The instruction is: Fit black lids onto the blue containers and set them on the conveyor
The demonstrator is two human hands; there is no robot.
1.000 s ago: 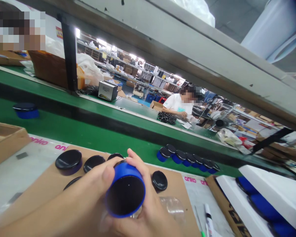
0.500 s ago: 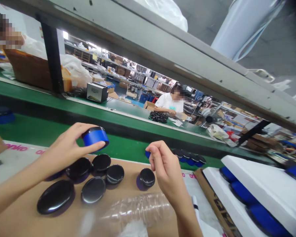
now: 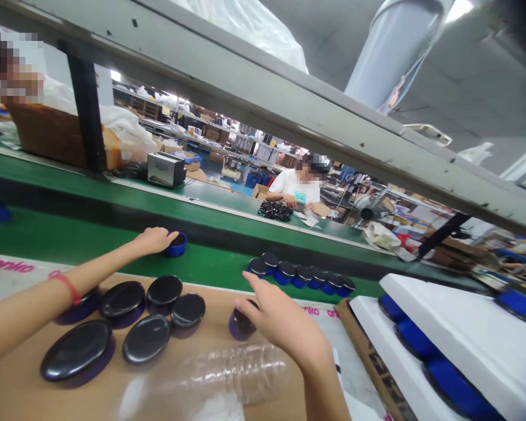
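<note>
On the green belt (image 3: 210, 263), my left hand (image 3: 155, 240) has its fingers closed on a round blue container (image 3: 176, 245) with a dark top. My right hand (image 3: 272, 307) is spread, thumb and forefinger apart, over a black-topped round container (image 3: 242, 323) on the brown cardboard; whether it touches that container I cannot tell. Beyond my right hand, a row of several blue containers with black lids (image 3: 302, 276) stands along the belt. Several more black-topped containers (image 3: 146, 338) lie on the cardboard between my arms.
A clear plastic bottle (image 3: 245, 374) lies on the cardboard in front. White foam trays (image 3: 469, 333) with blue containers stand at the right. A metal beam (image 3: 263, 99) crosses above the belt. Beyond it a person in a white shirt (image 3: 289, 181) sits by black cables.
My left hand has moved forward and put its container down on the belt. My right hand has opened and moved down over the container on the cardboard. The camera view has shifted slightly.
</note>
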